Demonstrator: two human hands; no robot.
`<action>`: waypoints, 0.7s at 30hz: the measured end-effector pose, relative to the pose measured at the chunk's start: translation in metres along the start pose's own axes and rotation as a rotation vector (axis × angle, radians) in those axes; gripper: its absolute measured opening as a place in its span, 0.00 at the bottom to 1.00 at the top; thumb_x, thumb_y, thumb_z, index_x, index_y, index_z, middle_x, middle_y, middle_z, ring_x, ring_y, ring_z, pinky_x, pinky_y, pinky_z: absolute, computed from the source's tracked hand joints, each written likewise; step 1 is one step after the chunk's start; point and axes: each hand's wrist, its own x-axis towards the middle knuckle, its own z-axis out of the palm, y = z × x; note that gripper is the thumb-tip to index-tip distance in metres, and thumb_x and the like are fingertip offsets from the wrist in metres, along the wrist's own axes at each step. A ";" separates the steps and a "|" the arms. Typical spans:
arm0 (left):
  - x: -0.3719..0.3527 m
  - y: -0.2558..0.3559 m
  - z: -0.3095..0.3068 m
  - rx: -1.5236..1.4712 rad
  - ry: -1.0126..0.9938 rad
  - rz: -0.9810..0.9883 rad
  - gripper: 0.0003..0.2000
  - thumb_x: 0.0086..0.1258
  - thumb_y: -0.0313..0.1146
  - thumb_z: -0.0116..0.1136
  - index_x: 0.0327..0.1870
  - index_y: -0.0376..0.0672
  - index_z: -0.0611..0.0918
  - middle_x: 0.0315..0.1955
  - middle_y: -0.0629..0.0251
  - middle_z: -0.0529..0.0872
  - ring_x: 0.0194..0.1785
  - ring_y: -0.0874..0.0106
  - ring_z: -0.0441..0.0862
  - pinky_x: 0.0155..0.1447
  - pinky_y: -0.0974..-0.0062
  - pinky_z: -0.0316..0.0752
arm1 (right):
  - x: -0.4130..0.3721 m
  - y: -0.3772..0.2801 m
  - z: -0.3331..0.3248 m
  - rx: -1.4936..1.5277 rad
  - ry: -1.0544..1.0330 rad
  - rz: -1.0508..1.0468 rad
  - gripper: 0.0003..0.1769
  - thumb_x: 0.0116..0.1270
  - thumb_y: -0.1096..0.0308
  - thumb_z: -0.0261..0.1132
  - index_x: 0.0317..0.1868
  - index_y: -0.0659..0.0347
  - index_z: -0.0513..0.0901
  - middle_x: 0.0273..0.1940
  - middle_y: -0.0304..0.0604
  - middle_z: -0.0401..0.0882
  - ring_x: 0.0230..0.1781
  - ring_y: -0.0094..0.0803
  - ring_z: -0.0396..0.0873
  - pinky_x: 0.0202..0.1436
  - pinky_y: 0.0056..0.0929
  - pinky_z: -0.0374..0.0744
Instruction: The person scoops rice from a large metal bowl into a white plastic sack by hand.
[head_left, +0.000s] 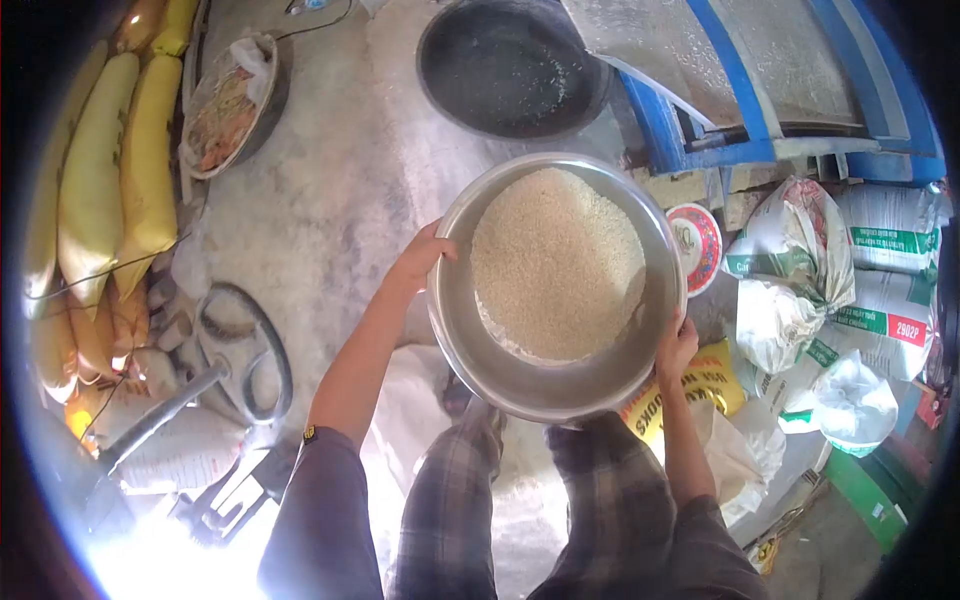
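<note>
A wide metal basin (455,330) hangs in front of my legs, held up between my two hands. Inside it lies a broad heap of pale rice grains (555,260). My left hand (425,255) grips the rim on the left side, its thumb over the edge. On the lower right, my right hand (677,350) is closed round the rim, with part of the fingers hidden under the basin. Beyond the basin, a large black tub (510,70) stands on the floor with a few scattered grains in it.
A blue-framed machine (720,100) takes up the upper right. Filled sacks (880,290) and a patterned round lid (695,248) are at the right. Long yellow sacks (95,180), a basin of scraps (225,115) and a dark metal handle (270,360) stand at the left.
</note>
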 end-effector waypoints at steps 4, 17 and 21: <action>-0.141 0.032 0.026 -0.026 0.188 0.018 0.27 0.48 0.18 0.51 0.55 0.38 0.73 0.37 0.62 0.80 0.36 0.70 0.79 0.41 0.73 0.77 | -0.037 -0.032 -0.084 0.049 -0.022 -0.107 0.27 0.70 0.51 0.57 0.24 0.69 0.72 0.19 0.43 0.71 0.22 0.26 0.65 0.27 0.34 0.67; -0.549 0.095 0.096 0.012 0.355 0.416 0.27 0.48 0.20 0.52 0.56 0.32 0.71 0.39 0.56 0.80 0.40 0.65 0.80 0.43 0.71 0.77 | -0.190 -0.229 -0.422 0.450 -0.179 -0.203 0.20 0.74 0.58 0.55 0.35 0.69 0.78 0.23 0.32 0.72 0.27 0.17 0.67 0.30 0.21 0.67; -0.599 0.170 0.145 0.056 0.507 0.291 0.25 0.48 0.20 0.50 0.53 0.35 0.75 0.35 0.59 0.81 0.37 0.70 0.79 0.40 0.70 0.77 | -0.186 -0.243 -0.446 0.296 -0.081 -0.387 0.22 0.72 0.55 0.57 0.28 0.67 0.75 0.19 0.36 0.69 0.23 0.18 0.63 0.25 0.25 0.62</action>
